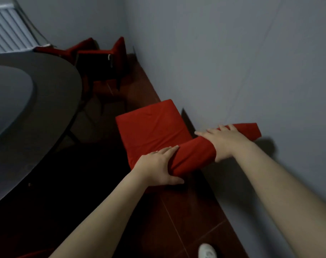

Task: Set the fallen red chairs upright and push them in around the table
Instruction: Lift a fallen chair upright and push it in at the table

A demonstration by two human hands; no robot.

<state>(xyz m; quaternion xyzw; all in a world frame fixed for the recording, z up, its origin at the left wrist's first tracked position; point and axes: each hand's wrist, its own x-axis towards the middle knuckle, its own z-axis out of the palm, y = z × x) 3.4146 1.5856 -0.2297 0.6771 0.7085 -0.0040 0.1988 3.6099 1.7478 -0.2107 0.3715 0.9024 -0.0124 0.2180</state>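
Observation:
A red cloth-covered chair (151, 125) stands between the round dark table (52, 101) and the wall, its seat facing the table. Both my hands grip the top of its backrest: my left hand (158, 166) wraps the near end, my right hand (221, 142) lies over the far end close to the wall. Further back, a second red chair (102, 60) lies tipped on its side beside the table, its dark underside showing. A third red chair (65, 50) is partly visible behind it at the table's far edge.
The grey wall (232, 62) runs close along the right, leaving a narrow strip of red-brown tiled floor (186, 211). A white shoe (207, 251) shows at the bottom. A white slatted panel (7, 32) is at the top left.

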